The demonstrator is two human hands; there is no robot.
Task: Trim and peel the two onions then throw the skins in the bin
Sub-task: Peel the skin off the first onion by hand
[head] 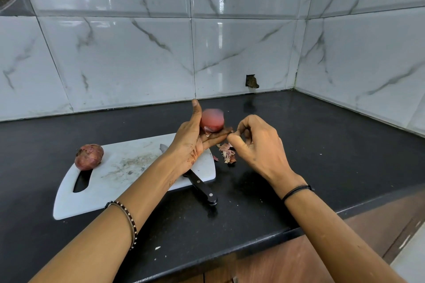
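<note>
The left hand [195, 140] is held above the right end of the cutting board [128, 179]. Its fingers are stretched out quite straight and the thumb stands up. The peeled onion [212, 119], smooth and pink, lies on these fingers, just beside the thumb; it looks a little blurred.

The right hand [257, 145] is close to it, over the black counter [322, 156]. Its fingers are curled, and the tips of the thumb and the forefinger meet at the lower edge of the onion, where they pinch a small bit of skin [231, 131].

Under the two hands, a small heap of skins [227, 153] lies on the counter, just beside the right edge of the board.

The second onion [89, 156] has its dry brown skin on. It sits on the left end of the board, next to the handle slot, well apart from the hands.

The knife [200, 184] lies on the right end of the board. Its blade is partly hidden by the left wrist, and its black handle sticks out over the near edge of the board onto the counter.
</note>
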